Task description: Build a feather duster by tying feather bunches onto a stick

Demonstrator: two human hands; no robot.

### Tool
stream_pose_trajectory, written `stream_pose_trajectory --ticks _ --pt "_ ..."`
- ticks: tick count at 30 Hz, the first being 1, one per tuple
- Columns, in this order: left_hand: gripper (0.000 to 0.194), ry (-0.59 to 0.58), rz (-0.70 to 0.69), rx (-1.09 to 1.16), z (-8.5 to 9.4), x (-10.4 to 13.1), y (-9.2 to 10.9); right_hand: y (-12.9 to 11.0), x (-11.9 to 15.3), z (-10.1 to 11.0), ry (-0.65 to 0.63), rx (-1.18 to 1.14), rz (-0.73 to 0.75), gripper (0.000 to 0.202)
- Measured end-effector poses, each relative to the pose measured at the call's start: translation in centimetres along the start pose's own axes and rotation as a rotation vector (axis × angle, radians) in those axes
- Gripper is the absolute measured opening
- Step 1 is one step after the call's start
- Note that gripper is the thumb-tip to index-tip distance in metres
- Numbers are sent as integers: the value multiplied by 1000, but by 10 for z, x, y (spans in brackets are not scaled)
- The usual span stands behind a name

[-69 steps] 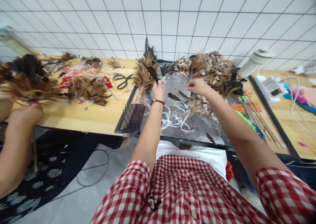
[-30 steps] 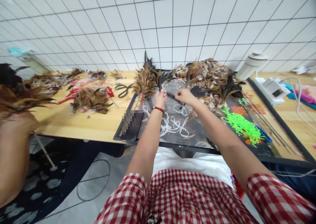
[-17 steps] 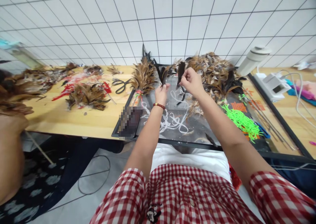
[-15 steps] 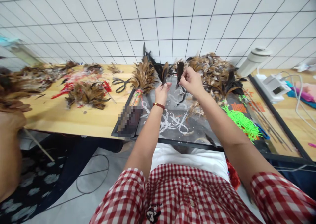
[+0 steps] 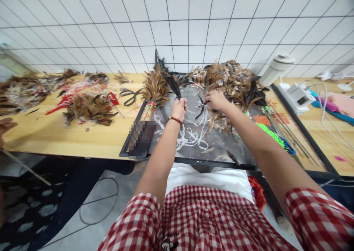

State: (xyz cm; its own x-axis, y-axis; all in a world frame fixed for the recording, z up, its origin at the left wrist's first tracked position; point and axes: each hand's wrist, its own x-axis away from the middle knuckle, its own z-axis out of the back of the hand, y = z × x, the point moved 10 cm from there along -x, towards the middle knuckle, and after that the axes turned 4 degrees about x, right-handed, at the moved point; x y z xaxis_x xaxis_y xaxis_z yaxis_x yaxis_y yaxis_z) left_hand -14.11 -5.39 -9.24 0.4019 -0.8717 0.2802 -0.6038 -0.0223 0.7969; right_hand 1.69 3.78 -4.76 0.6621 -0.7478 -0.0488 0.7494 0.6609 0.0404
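My left hand (image 5: 179, 110) is closed around the quill ends of a bunch of long black feathers (image 5: 174, 86), which fan upward and away from me. To its right, my right hand (image 5: 217, 100) reaches to the near edge of a large heap of brown feathers (image 5: 232, 74). Its fingers are curled down with the tips together, and what is between them is hidden. A dark curved feather (image 5: 200, 111) lies just left of these fingers. Left of my left hand rests a thick bundle of brown feathers (image 5: 155, 85), tied at its base. Tangled white ribbon (image 5: 193, 138) lies between my forearms.
Black-handled scissors (image 5: 130, 97) and a brown feather pile (image 5: 90, 110) are on the left. Green cord (image 5: 272, 135), thin rods (image 5: 297, 140), a white bottle (image 5: 277, 69) and a white power adapter (image 5: 297, 98) stand right. A co-worker's hand (image 5: 6, 127) holds a stick (image 5: 26, 166) at far left.
My left hand has closed around the black feathers, which are gathered together. My right hand has moved right and down, from holding up a dark feather to the edge of the heap. The view has shifted slightly.
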Motion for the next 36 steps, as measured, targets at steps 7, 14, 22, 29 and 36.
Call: stream_pose_trajectory --ticks 7,14,22,29,36 --pt "26 -61 7 -88 -8 2 -5 -22 21 60 217 -27 144 39" --pt "24 -72 31 -312 -13 2 -21 -57 20 55 36 -138 178 40" --pt "28 -173 45 -207 -22 8 -20 -40 26 88 355 -77 83 41" --pt "22 -281 105 -46 -33 16 -20 10 14 32 376 -884 -300 50" --pt "18 -563 372 -40 -48 37 -47 -28 -11 11 177 -1047 -168 50"
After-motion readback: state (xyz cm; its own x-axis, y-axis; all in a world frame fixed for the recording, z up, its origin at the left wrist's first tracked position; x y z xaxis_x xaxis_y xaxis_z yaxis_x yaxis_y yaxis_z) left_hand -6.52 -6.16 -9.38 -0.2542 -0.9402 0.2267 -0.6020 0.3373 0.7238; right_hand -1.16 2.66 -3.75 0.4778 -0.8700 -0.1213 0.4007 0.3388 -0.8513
